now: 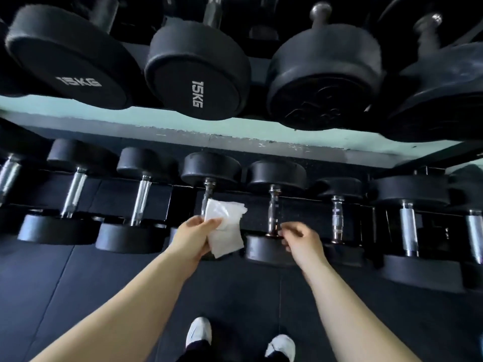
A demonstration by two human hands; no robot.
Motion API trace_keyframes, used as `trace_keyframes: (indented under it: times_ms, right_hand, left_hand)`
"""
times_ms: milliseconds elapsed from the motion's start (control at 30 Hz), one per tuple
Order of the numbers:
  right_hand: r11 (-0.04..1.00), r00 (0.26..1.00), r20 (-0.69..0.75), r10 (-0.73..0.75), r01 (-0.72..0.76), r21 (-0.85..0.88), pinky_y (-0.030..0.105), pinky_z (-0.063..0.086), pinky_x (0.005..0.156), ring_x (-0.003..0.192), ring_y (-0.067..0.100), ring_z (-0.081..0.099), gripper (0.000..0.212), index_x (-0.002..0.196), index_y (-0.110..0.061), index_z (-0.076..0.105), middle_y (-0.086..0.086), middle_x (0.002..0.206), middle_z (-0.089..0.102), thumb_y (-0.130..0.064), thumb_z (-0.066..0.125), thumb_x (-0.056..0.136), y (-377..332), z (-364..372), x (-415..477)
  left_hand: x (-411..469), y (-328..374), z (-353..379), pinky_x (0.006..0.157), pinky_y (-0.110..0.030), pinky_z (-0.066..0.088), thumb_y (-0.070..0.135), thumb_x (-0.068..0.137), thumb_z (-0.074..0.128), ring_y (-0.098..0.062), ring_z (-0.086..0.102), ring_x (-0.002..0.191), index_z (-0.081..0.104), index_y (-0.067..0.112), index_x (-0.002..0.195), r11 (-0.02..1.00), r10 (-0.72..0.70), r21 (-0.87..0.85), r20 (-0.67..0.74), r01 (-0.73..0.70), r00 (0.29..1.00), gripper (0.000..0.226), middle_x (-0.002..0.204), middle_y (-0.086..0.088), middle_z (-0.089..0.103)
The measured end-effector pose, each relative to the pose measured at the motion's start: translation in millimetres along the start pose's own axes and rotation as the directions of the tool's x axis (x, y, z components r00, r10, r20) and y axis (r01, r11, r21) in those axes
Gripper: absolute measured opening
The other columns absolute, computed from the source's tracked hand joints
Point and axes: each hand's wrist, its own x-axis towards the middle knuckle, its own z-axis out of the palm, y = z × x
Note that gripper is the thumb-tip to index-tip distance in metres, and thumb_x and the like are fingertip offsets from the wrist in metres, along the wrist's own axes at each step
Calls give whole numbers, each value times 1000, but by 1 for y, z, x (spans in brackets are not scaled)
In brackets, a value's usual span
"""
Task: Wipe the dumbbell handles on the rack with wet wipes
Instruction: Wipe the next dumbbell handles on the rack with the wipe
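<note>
1. White wet wipe (227, 231): just one is seen, folded up and pinched between the thumb and curled fingers of the left hand (194, 236). Its top part is laid against the wiped handle (208, 190), which is the fourth one from the left on the bottom row of the rack (112, 197).
2. Bottom row handles (141, 197): eight chrome ones can be counted, though the two outermost are cut off by the frame edges. Each is set between black round heads.
3. Top row heads (193, 71): four big black ones are seen facing the camera. "15KG" is printed on the two at the left; the markings on the other two can't really be read.
4. Hands: two, both with bare forearms stretched forward and down toward the bottom row. The left wrist is held fairly straight, with the thumb on top of the wipe.
5. The right hand (298, 237) is held just beside the lower end of the next handle (274, 207) to the right. Its fingers are curled inward, but it's blurred, so it can't be told whether anything is being touched or gripped.
6. Shoes (198, 333): two white ones are seen at the bottom, planted on the dark rubber floor (78, 296).
7. One pale green strip (183, 121) is seen running between the two rows.
</note>
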Motion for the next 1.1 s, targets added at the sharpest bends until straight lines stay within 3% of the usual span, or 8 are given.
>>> trace_keyframes:
  times_ms: [233,300,467,633,767,867,1000,1100]
  right_hand:
    - [914,989,-85,-120,77,-398,28,39,92,108,21,56,22,105,-13,66,4,115,63,-20,51,91,76,17,75]
    - [851,972,-114,-205,120,-511,32,29,100,109,20,53,26,104,-18,66,-1,113,63,-25,44,93,95,29,87]
    - [755,830,-253,-498,271,-597,28,30,87,92,25,58,67,84,-13,70,2,93,70,-43,11,72,122,50,98]
    - [708,773,-260,-579,318,-630,24,32,80,90,16,53,44,87,-17,66,-5,91,66,-34,25,85,130,49,105]
    - [710,751,-275,-600,342,-615,22,32,78,90,13,51,30,90,-16,65,-5,90,66,-24,37,91,134,49,105]
    - [725,759,-292,-582,322,-609,24,32,79,91,15,52,30,90,-15,65,-3,90,66,-23,37,91,131,49,102]
    - [730,768,-288,-571,315,-607,23,33,78,90,14,52,29,89,-15,66,-3,88,65,-22,37,91,128,51,98]
    - [737,773,-295,-561,305,-602,24,33,78,90,14,51,29,89,-14,65,-3,88,65,-22,37,91,128,50,100]
  left_hand:
    - [106,-38,9,73,-37,51,10,80,67,-23,58,71,58,10,77,984,0,175,-113,20,994,10,83,-11,61]
    - [138,-49,25,71,-35,51,12,82,65,-22,59,77,60,13,89,977,48,212,-120,-22,992,9,83,-6,62]
    - [204,-72,71,75,-35,50,6,87,54,-24,54,84,57,0,115,944,96,318,-20,-84,995,28,94,-14,60]
    - [229,-92,110,89,-38,49,15,88,55,-24,59,80,56,7,92,952,79,278,171,-126,982,9,79,-5,57]
    - [234,-105,112,67,-27,45,15,80,65,-19,55,72,57,12,81,898,225,342,186,-278,956,9,75,-2,56]
    - [229,-108,103,71,-27,45,9,76,71,-20,57,85,60,9,91,855,186,433,258,-286,948,18,89,-5,59]
    - [226,-100,96,72,-27,51,3,74,70,-19,59,79,59,11,69,743,100,590,369,-316,924,15,74,-3,58]
    - [227,-101,99,60,-21,45,8,74,72,-15,55,72,58,12,73,745,188,556,354,-368,916,14,68,1,55]
